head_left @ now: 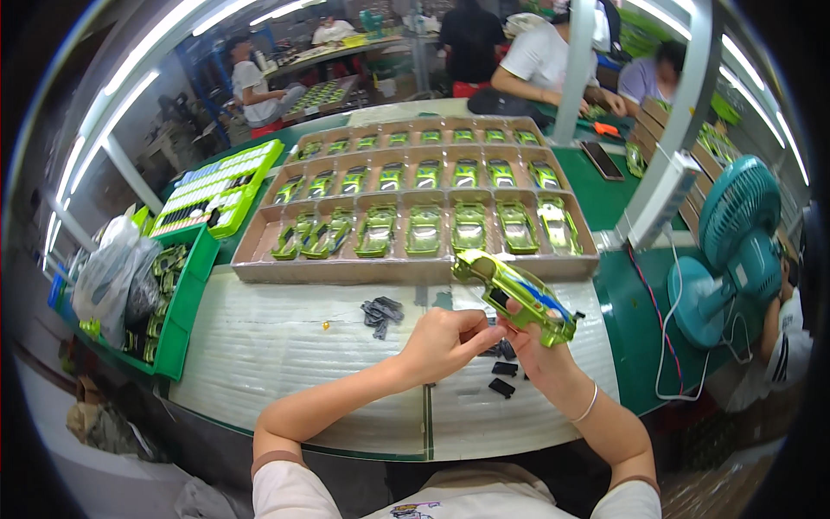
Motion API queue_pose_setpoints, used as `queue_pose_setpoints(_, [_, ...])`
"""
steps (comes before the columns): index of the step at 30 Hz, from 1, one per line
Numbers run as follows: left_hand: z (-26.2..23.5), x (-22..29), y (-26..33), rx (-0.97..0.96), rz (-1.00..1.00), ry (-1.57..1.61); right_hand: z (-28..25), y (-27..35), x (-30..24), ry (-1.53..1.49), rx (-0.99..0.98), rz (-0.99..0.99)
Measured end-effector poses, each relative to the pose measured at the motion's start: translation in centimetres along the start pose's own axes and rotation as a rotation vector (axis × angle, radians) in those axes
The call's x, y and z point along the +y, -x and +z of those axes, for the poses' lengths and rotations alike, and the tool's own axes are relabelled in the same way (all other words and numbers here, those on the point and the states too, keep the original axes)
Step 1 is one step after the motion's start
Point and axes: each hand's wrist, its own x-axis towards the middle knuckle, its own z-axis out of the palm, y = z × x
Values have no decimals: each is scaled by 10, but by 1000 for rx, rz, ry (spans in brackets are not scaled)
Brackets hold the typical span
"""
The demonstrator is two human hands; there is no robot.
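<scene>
A shiny lime-green toy car body [519,290] with a blue stripe is held up, tilted, above the work mat. My right hand [540,350] grips it from below, with fingers reaching into its underside. Close beside it, my left hand [445,344] has its fingers curled and thumb pressed in; what they pinch, if anything, is hidden. Under my hands lie small black parts [503,368], some partly covered by the fingers. To the left rests a small pile of dark grey pieces [381,317].
Beyond the mat stands a divided cardboard tray [415,270] of green car bodies. At left are a green crate [201,285] with bodies and a plastic bag, and a lime case [251,186]. A teal fan [726,259], its cables and a metal post [674,130] stand right. Other people sit beyond.
</scene>
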Motion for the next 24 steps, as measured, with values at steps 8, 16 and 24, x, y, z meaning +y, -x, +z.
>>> queue_pose_setpoints(8, [2, -5, 1, 83, -34, 294, 20, 3, -6, 140, -22, 51])
queue_pose_setpoints(16, [1, -13, 4, 77, -17, 193, 26, 6, -5, 332, -144, 76])
queue_pose_setpoints(24, [-4, -11, 3, -196, -235, 648, 9, 10, -2, 681, -426, -58])
